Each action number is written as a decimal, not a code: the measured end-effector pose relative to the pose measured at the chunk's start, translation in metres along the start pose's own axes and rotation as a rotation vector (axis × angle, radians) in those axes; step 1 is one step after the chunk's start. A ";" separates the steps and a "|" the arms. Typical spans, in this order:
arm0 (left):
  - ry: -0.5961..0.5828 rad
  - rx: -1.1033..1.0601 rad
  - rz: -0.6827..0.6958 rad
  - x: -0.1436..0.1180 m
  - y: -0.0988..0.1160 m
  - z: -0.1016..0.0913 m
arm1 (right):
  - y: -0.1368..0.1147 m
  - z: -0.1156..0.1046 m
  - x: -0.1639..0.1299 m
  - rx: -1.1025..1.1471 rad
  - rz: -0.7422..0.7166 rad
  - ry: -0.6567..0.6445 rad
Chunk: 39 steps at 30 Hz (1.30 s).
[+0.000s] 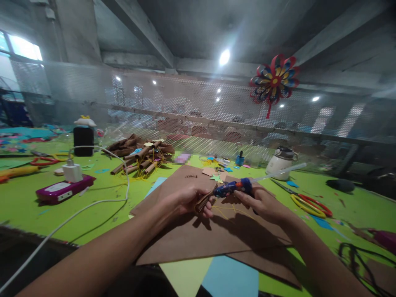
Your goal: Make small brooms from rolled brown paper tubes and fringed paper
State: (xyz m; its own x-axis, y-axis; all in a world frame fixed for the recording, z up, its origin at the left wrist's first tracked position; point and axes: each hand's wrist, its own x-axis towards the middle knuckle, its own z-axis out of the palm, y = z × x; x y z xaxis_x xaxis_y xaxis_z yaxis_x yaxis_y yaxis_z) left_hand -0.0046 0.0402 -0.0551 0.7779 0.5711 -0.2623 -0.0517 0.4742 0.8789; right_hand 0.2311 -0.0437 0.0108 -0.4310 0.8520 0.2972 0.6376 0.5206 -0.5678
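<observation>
My left hand (188,198) pinches a small brown rolled paper piece (204,201) over a large brown paper sheet (198,237). My right hand (262,202) grips a blue glue gun (233,187) whose nozzle points left at the end of the roll. A clear glue stick (278,172) juts out of the gun's back toward the right. Thin yellow glue strings trail across the brown sheet below the hands.
On the green table (27,206): a pile of brown paper rolls (140,154), a white charger on a purple box (64,187) with a white cable (93,204), yellow-red scissors (309,204), a white jar (280,161), blue and yellow sheets (229,278). A paper pinwheel (274,80) hangs on mesh.
</observation>
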 end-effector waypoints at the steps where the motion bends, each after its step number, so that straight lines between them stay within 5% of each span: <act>1: -0.011 -0.002 0.003 0.000 0.000 -0.001 | 0.001 0.000 0.000 0.006 -0.005 -0.003; 17: 0.140 0.082 -0.024 -0.007 0.007 0.017 | -0.005 0.004 -0.003 -0.024 -0.031 0.004; 26: 0.104 0.084 0.020 -0.004 0.005 0.008 | -0.005 0.005 -0.002 0.037 -0.030 -0.043; 30: 0.152 0.059 0.040 -0.004 0.004 0.006 | 0.005 0.005 -0.001 0.103 0.052 -0.009; 39: 0.259 -0.031 0.051 -0.003 0.005 0.008 | 0.005 0.003 0.002 0.257 -0.005 -0.065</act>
State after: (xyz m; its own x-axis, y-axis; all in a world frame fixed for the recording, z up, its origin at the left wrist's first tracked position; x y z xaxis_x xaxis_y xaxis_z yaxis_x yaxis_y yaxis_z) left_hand -0.0019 0.0356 -0.0466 0.5880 0.7450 -0.3150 -0.1090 0.4589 0.8818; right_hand 0.2312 -0.0396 0.0060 -0.4789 0.8398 0.2556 0.4557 0.4867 -0.7453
